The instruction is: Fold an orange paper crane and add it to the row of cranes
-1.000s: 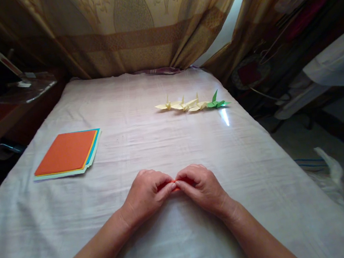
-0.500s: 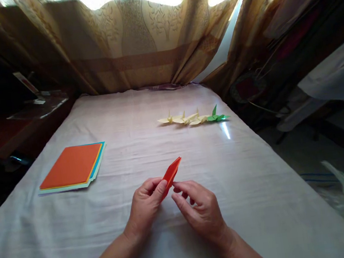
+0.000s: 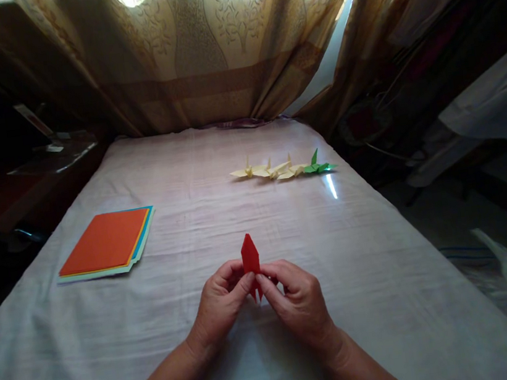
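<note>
White bedsheet [image 3: 208, 345] is spread flat. Left hand [image 3: 219, 306] and right hand [image 3: 299, 305] are closed in pinch grips on the lower part of a folded red origami piece [image 3: 250, 259], held upright just above the sheet, tip pointing up.

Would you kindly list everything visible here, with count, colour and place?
Folded paper piece: one, red-orange, held upright between both hands.
Paper stack: one, orange sheet on top, blue, yellow and pale edges beneath, left on the sheet.
Paper cranes: three pale yellow, one green, in a row, far right.
Bed sheet: one, white, under everything.
Curtains: tan, patterned, behind.
Left hand: pinching the piece.
Right hand: pinching the piece.
</note>
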### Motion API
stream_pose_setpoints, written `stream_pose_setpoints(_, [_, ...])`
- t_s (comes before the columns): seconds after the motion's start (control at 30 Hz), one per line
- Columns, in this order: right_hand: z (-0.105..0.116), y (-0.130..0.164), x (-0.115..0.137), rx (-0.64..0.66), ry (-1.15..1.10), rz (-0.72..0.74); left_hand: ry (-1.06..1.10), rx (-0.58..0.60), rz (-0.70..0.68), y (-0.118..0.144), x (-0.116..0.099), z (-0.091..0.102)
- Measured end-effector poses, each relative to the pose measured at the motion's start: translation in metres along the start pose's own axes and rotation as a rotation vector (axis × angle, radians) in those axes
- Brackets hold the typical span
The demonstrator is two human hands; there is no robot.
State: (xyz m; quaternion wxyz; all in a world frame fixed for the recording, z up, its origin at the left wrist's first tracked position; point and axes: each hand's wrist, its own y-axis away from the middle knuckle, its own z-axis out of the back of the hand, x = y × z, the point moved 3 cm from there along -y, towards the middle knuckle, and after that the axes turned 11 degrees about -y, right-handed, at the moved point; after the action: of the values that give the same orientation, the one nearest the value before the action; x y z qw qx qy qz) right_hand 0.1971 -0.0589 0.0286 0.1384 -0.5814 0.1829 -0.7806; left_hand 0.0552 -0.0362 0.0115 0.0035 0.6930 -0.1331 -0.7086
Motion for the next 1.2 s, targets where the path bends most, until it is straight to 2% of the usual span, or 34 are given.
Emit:
stream_pose_setpoints(0.27, [0.003,0.001,0.002,-0.066,-0.014,0.053,0.050,0.046,0.051,0.003,-0.003,-0.001])
stream_pose_setpoints(0.47, [0.001,0.002,-0.006,-0.047,-0.069,-0.180,0.051,0.067,0.051,0.003,-0.004,-0.001])
stream_pose_setpoints(0.77, [0.001,0.004,-0.013,0.032,-0.141,-0.340,0.084,0.067,0.061,0.003,0.002,0.001])
stream_pose_setpoints(1.07, [-0.004,0.005,-0.014,0.054,-0.195,-0.411,-0.052,0.034,0.079,0.000,0.002,0.003])
stream_pose_setpoints(1.2, [-0.003,0.004,-0.015,0.092,-0.199,-0.419,-0.108,0.103,0.060,-0.002,0.003,0.004])
